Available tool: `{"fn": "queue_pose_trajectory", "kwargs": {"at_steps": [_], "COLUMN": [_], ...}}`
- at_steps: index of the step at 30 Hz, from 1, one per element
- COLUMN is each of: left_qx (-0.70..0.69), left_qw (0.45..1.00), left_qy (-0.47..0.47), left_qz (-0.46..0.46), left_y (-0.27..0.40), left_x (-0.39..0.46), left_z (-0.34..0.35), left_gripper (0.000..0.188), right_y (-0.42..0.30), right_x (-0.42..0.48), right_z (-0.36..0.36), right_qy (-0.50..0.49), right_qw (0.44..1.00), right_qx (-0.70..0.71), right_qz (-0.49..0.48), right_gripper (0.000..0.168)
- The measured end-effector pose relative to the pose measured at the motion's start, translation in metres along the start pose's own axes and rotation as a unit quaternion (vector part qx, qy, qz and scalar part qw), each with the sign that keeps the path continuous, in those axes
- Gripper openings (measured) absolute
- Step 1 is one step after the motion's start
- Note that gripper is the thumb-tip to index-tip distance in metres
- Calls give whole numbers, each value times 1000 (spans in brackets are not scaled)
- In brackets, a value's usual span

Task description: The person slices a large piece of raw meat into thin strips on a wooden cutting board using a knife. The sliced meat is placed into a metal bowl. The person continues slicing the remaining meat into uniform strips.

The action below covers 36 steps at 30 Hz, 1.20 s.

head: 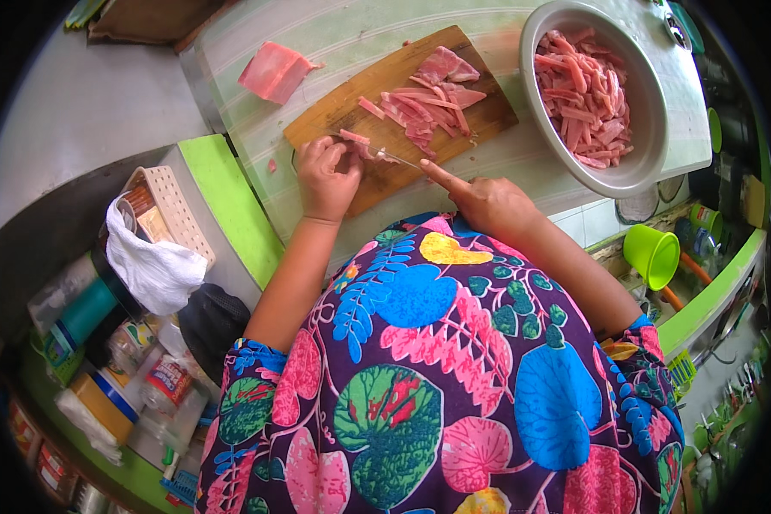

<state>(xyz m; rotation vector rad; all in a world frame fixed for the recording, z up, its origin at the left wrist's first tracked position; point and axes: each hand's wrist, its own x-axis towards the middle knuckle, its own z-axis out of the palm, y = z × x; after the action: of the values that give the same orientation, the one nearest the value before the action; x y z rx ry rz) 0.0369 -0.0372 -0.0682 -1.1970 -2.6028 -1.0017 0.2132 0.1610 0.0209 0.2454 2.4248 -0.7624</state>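
Observation:
On a wooden cutting board (334, 115), my left hand (329, 177) holds a small piece of raw meat (354, 137) near the left end. My right hand (488, 199) grips a knife, its index finger stretched along the spine. The thin knife blade (395, 157) lies across the board at that piece; the handle is hidden under the hand. Cut strips of meat (424, 109) are heaped on the board's right half, with a flat slice (448, 64) at their far side. A thick block of raw meat (275, 72) sits on the table beyond the board's left end.
A grey basin (659, 122) piled with meat strips stands to the right of the board on the light green table covering (360, 26). At left, a perforated plastic basket (180, 212) and a white cloth (151, 257) sit among containers. A lime green pail (650, 257) is at right.

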Motion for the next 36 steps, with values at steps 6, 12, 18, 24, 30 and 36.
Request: {"fn": "queue_pose_trajectory", "kwargs": {"at_steps": [6, 12, 18, 24, 30, 36], "left_qx": [-3, -5, -10, -7, 14, 15], "left_qw": [999, 999, 996, 996, 996, 994], "left_qy": [48, 51, 86, 87, 88, 107], "left_qz": [0, 10, 0, 11, 12, 26], "left_y": [-3, -4, -6, -2, -3, -2], "left_x": [-6, -6, -10, -10, -11, -9], "left_z": [8, 11, 16, 15, 15, 15], "left_gripper": [21, 20, 19, 21, 24, 24], "right_y": [-7, -1, 11, 12, 6, 2], "right_x": [3, 35, 5, -17, -14, -10], "right_z": [-5, 20, 17, 3, -2, -5], "right_qy": [-28, 64, 52, -10, -17, -16], "right_qw": [999, 997, 998, 997, 1000, 1000], "right_qx": [-3, 2, 22, 27, 6, -3], "right_qz": [20, -39, -30, 72, -6, 2], "right_gripper": [84, 80, 78, 71, 70, 73]}}
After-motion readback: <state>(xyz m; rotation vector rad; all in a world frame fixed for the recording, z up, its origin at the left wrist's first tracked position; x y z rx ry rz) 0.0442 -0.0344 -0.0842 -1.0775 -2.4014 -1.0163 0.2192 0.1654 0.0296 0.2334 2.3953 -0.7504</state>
